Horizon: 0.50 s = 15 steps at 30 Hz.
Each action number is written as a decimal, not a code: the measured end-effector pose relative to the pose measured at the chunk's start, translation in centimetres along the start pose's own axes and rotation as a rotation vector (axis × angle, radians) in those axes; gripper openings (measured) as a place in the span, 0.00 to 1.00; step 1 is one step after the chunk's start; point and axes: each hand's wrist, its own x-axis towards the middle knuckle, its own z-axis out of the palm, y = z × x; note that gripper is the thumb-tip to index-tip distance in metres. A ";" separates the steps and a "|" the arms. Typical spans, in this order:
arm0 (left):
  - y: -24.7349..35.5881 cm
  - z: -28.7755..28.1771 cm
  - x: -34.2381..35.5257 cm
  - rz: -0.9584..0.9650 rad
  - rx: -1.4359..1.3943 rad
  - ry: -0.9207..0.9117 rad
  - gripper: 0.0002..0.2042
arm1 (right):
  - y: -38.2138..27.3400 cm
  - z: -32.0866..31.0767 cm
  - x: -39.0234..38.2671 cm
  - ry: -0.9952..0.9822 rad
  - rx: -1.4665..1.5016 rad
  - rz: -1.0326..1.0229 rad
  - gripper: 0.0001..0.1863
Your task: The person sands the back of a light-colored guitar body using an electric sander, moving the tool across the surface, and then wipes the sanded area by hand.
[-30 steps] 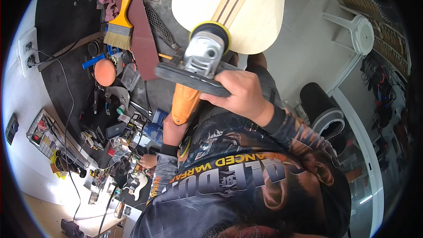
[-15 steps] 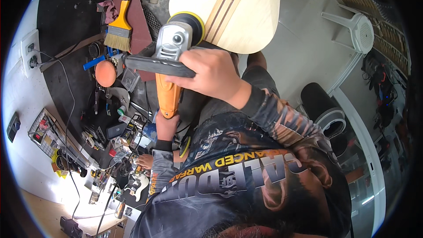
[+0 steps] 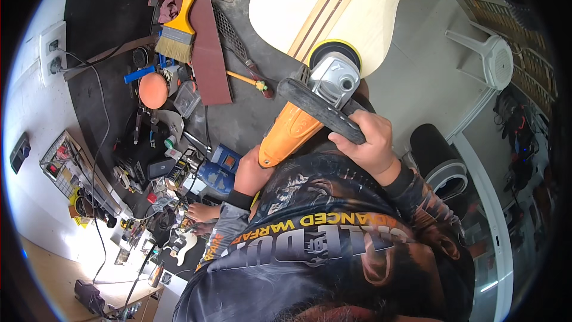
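An orange power polisher [image 3: 292,134] with a silver head and black D-shaped handle is held between both my hands. My left hand [image 3: 253,170] wraps round the rear end of its body. My right hand [image 3: 372,143] is closed on the right end of the handle. The round yellow-rimmed pad [image 3: 336,48] lies over the near end of a pale wooden guitar body [image 3: 280,9], which has dark and brown stripes down its middle. The pad's underside is hidden, so I cannot tell whether it touches the wood.
Left of the guitar body lie a dark red board [image 3: 208,53], a wide yellow-handled paintbrush [image 3: 179,24] and an orange round pad [image 3: 153,90]. Several tools and cords crowd the lower left, where another person's hand [image 3: 202,211] appears. A white plastic chair [image 3: 494,59] stands right.
The polisher has swung right across the guitar body's near end, its pad leaving the left edge. My right hand has moved right and down with the handle, and my left hand has moved right.
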 end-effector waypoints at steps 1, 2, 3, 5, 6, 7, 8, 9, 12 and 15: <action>0.0 -0.1 0.1 0.001 0.000 -0.001 0.19 | -0.1 0.3 0.2 0.001 -0.005 -0.004 0.22; 0.0 -0.4 0.1 -0.006 -0.028 0.020 0.19 | -0.3 0.8 0.7 0.003 -0.006 -0.003 0.22; -0.1 -0.7 0.2 -0.011 -0.054 0.041 0.18 | -0.5 1.4 1.4 0.015 0.004 -0.036 0.21; -0.9 -1.2 0.2 -0.027 -0.109 0.094 0.18 | -1.1 3.1 3.2 0.054 0.030 -0.093 0.21; -1.5 -1.4 0.2 -0.023 -0.110 0.092 0.18 | -1.2 4.1 3.9 0.048 0.009 -0.109 0.21; -1.9 -1.7 -0.1 -0.074 -0.122 0.126 0.18 | -1.5 5.0 5.1 0.060 0.014 -0.135 0.22; -2.5 -1.9 -0.1 -0.115 -0.138 0.153 0.18 | -1.6 5.8 6.0 0.074 0.009 -0.160 0.22; -3.3 -1.8 0.0 -0.146 -0.111 0.163 0.19 | -1.5 6.2 6.5 0.077 0.004 -0.158 0.22; -3.5 -1.8 0.0 -0.182 -0.095 0.149 0.19 | -1.2 6.5 6.5 0.063 0.033 -0.176 0.23; -1.6 -1.3 -0.5 -0.102 -0.122 0.112 0.19 | -1.2 4.7 4.3 0.040 0.039 -0.098 0.23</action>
